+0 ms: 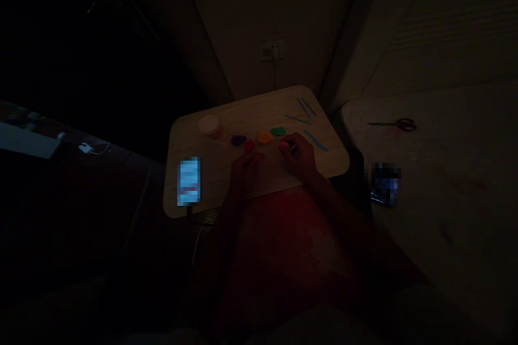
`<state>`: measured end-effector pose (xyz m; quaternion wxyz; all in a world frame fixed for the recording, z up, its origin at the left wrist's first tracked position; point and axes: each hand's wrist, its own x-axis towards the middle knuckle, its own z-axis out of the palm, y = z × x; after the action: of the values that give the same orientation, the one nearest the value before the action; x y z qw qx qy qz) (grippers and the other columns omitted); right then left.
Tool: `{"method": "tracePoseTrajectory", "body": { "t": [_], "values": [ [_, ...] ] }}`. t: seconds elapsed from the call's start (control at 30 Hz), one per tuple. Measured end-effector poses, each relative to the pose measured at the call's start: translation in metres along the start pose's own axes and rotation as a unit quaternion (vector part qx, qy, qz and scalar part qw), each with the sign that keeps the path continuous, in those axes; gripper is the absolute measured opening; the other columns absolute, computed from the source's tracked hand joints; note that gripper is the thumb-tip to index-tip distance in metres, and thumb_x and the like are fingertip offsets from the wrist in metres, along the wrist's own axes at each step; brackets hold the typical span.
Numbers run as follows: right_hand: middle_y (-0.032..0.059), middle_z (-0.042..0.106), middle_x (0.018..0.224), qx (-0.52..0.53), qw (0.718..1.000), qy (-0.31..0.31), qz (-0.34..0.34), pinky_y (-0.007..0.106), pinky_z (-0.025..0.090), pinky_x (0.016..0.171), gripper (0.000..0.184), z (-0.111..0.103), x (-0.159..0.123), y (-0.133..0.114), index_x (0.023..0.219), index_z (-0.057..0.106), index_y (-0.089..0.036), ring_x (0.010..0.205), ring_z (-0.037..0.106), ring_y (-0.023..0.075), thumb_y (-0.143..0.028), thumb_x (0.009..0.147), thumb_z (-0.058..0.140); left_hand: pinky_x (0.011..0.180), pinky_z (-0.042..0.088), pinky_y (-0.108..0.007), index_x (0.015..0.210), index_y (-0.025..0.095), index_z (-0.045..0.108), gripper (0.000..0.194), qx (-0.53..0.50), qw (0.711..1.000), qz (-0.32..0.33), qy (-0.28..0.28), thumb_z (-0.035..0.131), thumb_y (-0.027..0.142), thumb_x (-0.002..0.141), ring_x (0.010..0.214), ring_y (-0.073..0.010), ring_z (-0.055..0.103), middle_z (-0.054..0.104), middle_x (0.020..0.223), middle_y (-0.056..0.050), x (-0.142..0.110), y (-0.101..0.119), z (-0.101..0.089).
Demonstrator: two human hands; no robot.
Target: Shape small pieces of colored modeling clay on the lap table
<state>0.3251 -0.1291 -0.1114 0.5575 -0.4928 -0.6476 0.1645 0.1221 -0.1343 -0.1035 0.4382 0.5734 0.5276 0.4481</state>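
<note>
The room is very dark. Over a small table (pixel 243 113), the right hand (pixel 298 156) pinches a pink lump (pixel 284 145) at its fingertips; the left hand (pixel 242 170) curls low on the near side, and I can't tell whether it grips anything. Just beyond it sits a red lump (pixel 249 145), with a purple lump (pixel 238 140) to its left and an orange lump (pixel 265 137) and green lump (pixel 278 131) to the right, crowding the space ahead of the hands. A blue knife-shaped tool (pixel 315 140) lies right of the right hand, thin sticks (pixel 298 119) farther off. Leftward stand a tub (pixel 210 126) and, nearer, a glowing screen (pixel 189 180). Scissors (pixel 399 124) rest on the pale surface (pixel 437 145) at right.
</note>
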Motion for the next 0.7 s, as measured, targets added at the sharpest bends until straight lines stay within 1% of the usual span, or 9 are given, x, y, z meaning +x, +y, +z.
{"method": "tracePoseTrajectory", "body": {
  "t": [0.07,0.2,0.27,0.37,0.43,0.53,0.7],
  "values": [
    [0.0047,0.066,0.087,0.001,1.000,0.000,-0.001,0.034,0.048,0.063,0.035,0.0000,-0.0001,0.0004,0.095,0.064,-0.025,0.074,0.061,0.0192,-0.058,0.102,0.052,0.051,0.037,-0.024,0.098,0.019,0.080,0.029,-0.023,1.000,-0.002,-0.006,0.069,0.044,0.089,0.051,-0.0107,0.046,0.056,0.060,0.003,0.0010,-0.0012,0.0007],
    [0.0049,0.066,0.088,0.002,1.000,-0.002,0.000,0.034,0.048,0.064,0.035,-0.0002,-0.0008,0.0009,0.096,0.063,-0.025,0.076,0.062,0.0198,-0.058,0.102,0.052,0.053,0.044,-0.024,0.112,0.020,0.078,0.040,-0.059,0.998,0.007,-0.003,0.069,0.052,0.089,0.057,-0.0120,0.055,0.070,0.077,-0.002,0.0028,-0.0025,0.0032],
    [0.0047,0.066,0.087,0.000,1.000,-0.003,0.002,0.034,0.049,0.064,0.036,-0.0005,-0.0009,0.0004,0.096,0.063,-0.025,0.076,0.061,0.0197,-0.059,0.101,0.052,0.055,0.047,-0.024,0.115,0.019,0.076,0.045,-0.062,0.998,0.021,-0.003,0.070,0.055,0.089,0.060,-0.0127,0.058,0.073,0.083,-0.004,0.0036,-0.0029,0.0044],
    [0.0044,0.066,0.087,0.002,1.000,-0.007,0.004,0.034,0.048,0.064,0.036,-0.0011,-0.0004,-0.0010,0.095,0.064,-0.025,0.075,0.061,0.0189,-0.058,0.102,0.052,0.055,0.049,-0.023,0.116,0.019,0.074,0.048,-0.076,0.997,0.032,0.002,0.072,0.057,0.087,0.063,-0.0134,0.062,0.074,0.085,-0.005,0.0042,-0.0041,0.0053],
    [0.0045,0.066,0.087,0.004,1.000,-0.006,0.001,0.035,0.048,0.065,0.035,-0.0013,0.0000,-0.0015,0.095,0.064,-0.024,0.075,0.062,0.0191,-0.057,0.102,0.053,0.055,0.050,-0.023,0.113,0.018,0.073,0.047,-0.088,0.996,0.028,0.002,0.073,0.056,0.086,0.063,-0.0134,0.063,0.074,0.083,-0.005,0.0041,-0.0055,0.0055],
    [0.0048,0.066,0.086,0.002,1.000,0.000,-0.005,0.035,0.048,0.065,0.035,-0.0011,0.0002,-0.0007,0.095,0.063,-0.025,0.075,0.062,0.0194,-0.057,0.101,0.053,0.053,0.049,-0.022,0.101,0.017,0.073,0.042,-0.085,0.996,0.000,0.000,0.073,0.056,0.086,0.059,-0.0122,0.061,0.073,0.080,-0.005,0.0034,-0.0074,0.0058],
    [0.0049,0.066,0.088,0.002,1.000,-0.007,-0.002,0.034,0.048,0.063,0.035,-0.0004,-0.0012,0.0018,0.097,0.063,-0.025,0.075,0.061,0.0192,-0.058,0.102,0.051,0.046,0.043,-0.021,0.092,0.017,0.072,0.040,-0.076,0.997,-0.034,0.002,0.072,0.056,0.085,0.051,-0.0103,0.056,0.069,0.070,-0.001,0.0012,-0.0058,0.0069]
  ]
}}
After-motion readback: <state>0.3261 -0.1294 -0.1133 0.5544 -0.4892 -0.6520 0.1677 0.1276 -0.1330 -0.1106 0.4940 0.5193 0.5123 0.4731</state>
